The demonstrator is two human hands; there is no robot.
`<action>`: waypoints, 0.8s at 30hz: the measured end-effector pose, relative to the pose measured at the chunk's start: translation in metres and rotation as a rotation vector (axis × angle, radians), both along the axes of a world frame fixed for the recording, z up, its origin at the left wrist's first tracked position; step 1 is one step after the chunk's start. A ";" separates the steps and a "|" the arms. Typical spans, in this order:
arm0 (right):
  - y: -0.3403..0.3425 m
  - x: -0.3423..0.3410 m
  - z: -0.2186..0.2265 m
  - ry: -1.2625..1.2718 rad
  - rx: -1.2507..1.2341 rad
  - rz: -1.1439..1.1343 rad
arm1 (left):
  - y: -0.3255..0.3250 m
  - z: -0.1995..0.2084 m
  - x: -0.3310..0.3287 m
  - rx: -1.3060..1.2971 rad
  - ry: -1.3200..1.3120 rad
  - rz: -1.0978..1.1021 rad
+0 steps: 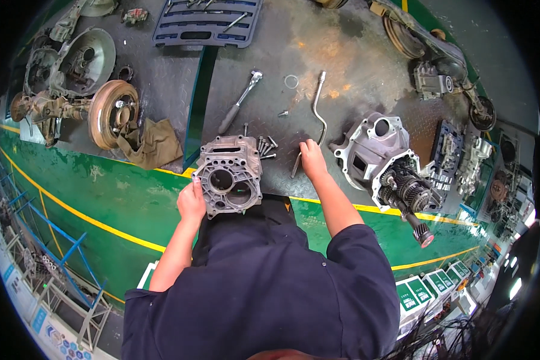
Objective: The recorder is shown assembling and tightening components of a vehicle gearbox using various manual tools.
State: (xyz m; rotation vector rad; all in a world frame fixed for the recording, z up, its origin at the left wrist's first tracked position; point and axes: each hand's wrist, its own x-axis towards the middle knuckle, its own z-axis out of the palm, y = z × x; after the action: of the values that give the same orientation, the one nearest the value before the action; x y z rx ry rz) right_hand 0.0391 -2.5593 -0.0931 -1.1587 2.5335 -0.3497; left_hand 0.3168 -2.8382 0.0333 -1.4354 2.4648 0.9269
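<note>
Dark metal bench top (pixel 276 54) | pale cast housing (pixel 237 172), just left of frame centre; left hand (pixel 191 202) grasping its left rim | right hand (pixel 313 158) closed round cranked wrench (pixel 316 101), mid-frame | judged: housing heavy, stiff, possibly slick; hold two-handed by outer flanges; wrench rigid, grip by shaft

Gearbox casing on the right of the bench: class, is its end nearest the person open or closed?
Open: gears and a shaft stick out of the gearbox casing there, with no cover over them.
</note>
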 end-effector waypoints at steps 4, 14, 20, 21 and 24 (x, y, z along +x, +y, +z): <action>-0.020 0.012 0.026 0.198 -0.136 -0.047 | 0.001 -0.009 0.008 0.009 0.033 0.025; -0.060 0.057 0.011 -0.115 -0.158 0.002 | 0.002 0.001 -0.003 -0.034 -0.010 0.008; -0.060 0.057 0.018 -0.256 -0.273 -0.155 | 0.007 0.009 -0.004 0.049 0.123 0.171; -0.061 0.059 0.022 -0.401 -0.355 -0.282 | 0.009 0.011 -0.005 0.079 0.104 0.176; -0.077 0.056 0.042 -0.569 -0.483 -0.298 | 0.019 0.009 -0.020 -0.131 0.180 0.028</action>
State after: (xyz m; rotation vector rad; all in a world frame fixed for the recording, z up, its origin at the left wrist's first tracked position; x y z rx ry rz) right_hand 0.0955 -2.6365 -0.0507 -0.6693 2.1471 -1.2266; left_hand 0.2968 -2.8191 0.0421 -1.4902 2.6885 0.9553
